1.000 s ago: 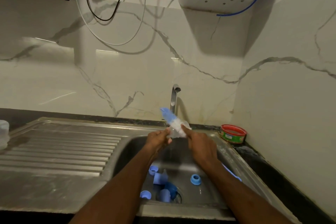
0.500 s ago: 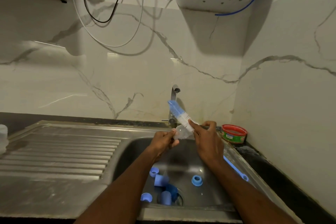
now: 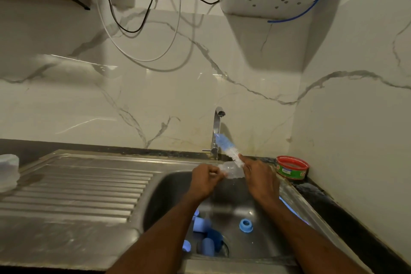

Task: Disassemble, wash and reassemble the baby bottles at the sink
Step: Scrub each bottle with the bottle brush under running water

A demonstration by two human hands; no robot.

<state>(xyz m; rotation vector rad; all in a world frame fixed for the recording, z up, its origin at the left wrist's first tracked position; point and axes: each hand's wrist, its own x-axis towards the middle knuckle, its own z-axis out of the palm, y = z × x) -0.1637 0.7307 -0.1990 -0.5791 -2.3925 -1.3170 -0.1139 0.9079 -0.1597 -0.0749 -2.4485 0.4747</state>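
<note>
1. The clear plastic baby bottle (image 3: 231, 171) is held over the steel sink basin (image 3: 262, 207), in front of the steel tap (image 3: 216, 131).
2. The left hand (image 3: 205, 181) has its fingers curled round the near end of the bottle.
3. The right hand (image 3: 260, 179) grips the blue-and-white bottle brush (image 3: 228, 148), index finger laid along the bristles; the brush slants up and left out of the bottle, its blue tip in front of the tap.
4. A thin stream of water falls from the tap past the bottle.
5. On the basin floor lie several blue bottle parts: a blue screw ring (image 3: 245, 226) alone to the right, and a cluster of blue caps and collars (image 3: 205, 238) near the drain.
6. A red-rimmed round tin (image 3: 291, 167) sits on the dark counter (image 3: 315, 193) right of the sink.
7. A translucent white container (image 3: 8, 172) stands at the left edge of the ribbed steel drainboard (image 3: 77, 189).
</note>
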